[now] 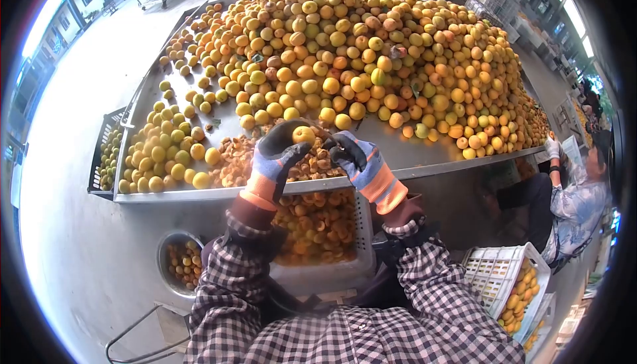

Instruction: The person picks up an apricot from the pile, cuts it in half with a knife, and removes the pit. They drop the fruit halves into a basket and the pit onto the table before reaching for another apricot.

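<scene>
1. The gloved left hand [271, 151], over the near edge of a metal desk [411, 148], pinches one yellow-orange fruit [304, 135] between thumb and fingers.
2. That fruit is held above the desk, between the hands, closer to the left.
3. The gloved right hand [358, 158] is near it, fingers curled; whether they grip anything, I cannot tell.
4. Beyond the hands, a large pile [332, 65] of similar fruit covers much of the desk. Cut pieces [232, 158] lie near the left hand.
5. Below, a white crate [325, 274] holds more pieces, with a metal bowl [163, 278] to its left.
6. Far right, another person [577, 208] wears a patterned top.
</scene>
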Demonstrator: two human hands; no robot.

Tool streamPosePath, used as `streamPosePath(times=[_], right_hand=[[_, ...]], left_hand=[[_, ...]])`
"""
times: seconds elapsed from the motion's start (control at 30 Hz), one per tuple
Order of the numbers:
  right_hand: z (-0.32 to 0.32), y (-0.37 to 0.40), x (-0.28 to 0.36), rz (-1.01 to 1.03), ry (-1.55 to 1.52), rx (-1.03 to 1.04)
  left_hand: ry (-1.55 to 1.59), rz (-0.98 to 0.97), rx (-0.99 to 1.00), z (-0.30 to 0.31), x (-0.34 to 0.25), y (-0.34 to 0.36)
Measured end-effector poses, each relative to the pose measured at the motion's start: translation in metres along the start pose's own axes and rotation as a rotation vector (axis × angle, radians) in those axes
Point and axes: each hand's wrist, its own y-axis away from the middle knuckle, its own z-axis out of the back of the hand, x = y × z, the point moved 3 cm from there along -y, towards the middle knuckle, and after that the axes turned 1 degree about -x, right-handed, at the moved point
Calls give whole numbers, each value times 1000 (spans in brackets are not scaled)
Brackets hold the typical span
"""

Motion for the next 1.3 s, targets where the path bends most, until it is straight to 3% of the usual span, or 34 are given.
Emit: streamPosePath(times=[0.13,0.37,0.53,0.73,0.9,1.03,1.13,1.27,1.3], right_hand=[[-2,6,1,23,135,-1],[-3,12,1,77,300,15],[-10,15,-7,41,179,9],[-21,22,-18,-33,180,10],[-21,19,-13,-6,190,16],[-19,18,-7,-17,126,46],[-25,22,-18,-5,141,28],[-43,23,-17,1,122,-59],[-45,22,-20,-22,143,-100]], left_hand=[[70,75,99,-9,-6,-1],[-32,-9,120,-7,2,0],[-207,-122,125,-2,10,-2],[-110,-79,70,-14,11,5],[-10,39,128,-12,7,4],[-9,19,222,-11,0,1],[-116,-33,190,-12,-3,4],[359,182,-42,-32,21,18],[303,196,-31,-31,26,19]])
